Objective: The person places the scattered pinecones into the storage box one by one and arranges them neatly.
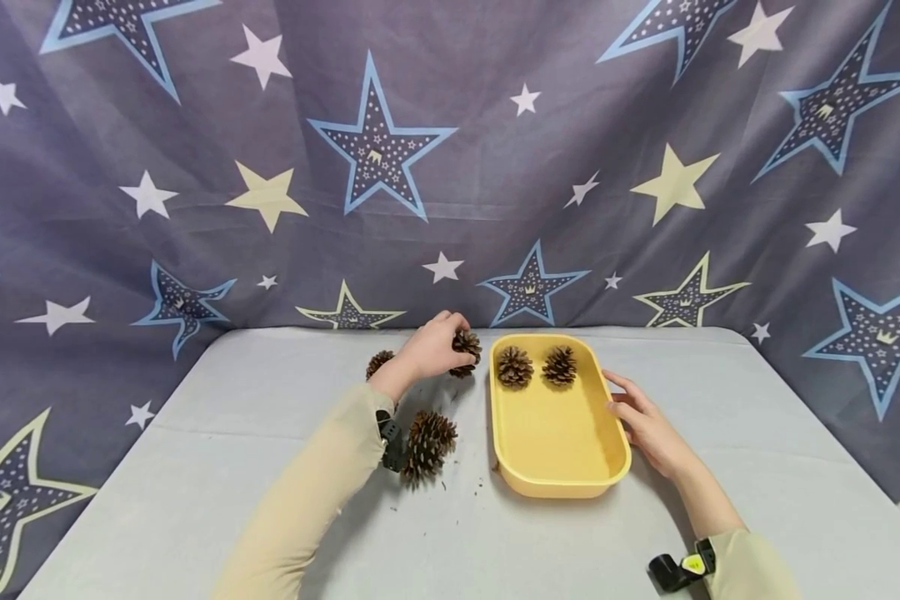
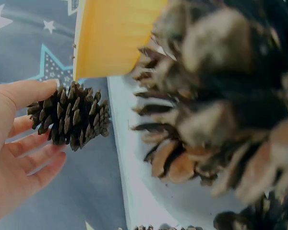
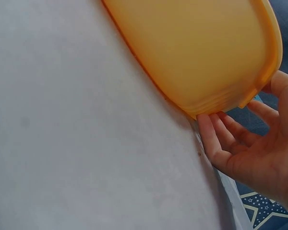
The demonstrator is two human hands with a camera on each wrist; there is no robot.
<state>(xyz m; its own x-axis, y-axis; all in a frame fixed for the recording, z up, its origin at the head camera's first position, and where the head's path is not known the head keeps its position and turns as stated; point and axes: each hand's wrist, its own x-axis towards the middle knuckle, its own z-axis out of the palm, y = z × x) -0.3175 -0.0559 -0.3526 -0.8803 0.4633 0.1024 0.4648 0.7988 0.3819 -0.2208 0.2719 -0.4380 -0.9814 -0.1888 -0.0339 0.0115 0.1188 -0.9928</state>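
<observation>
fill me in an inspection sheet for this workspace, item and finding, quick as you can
surface: pale table, flat, faint creases
job's things: yellow tub with two cones at its far end; more cones on the table left of it
clutter: small dark crumbs near the tub
grips: left grip holds a cone; right grip touches the tub's right side
cables: nothing seen
surroundings: star-print cloth behind the table and at both sides
</observation>
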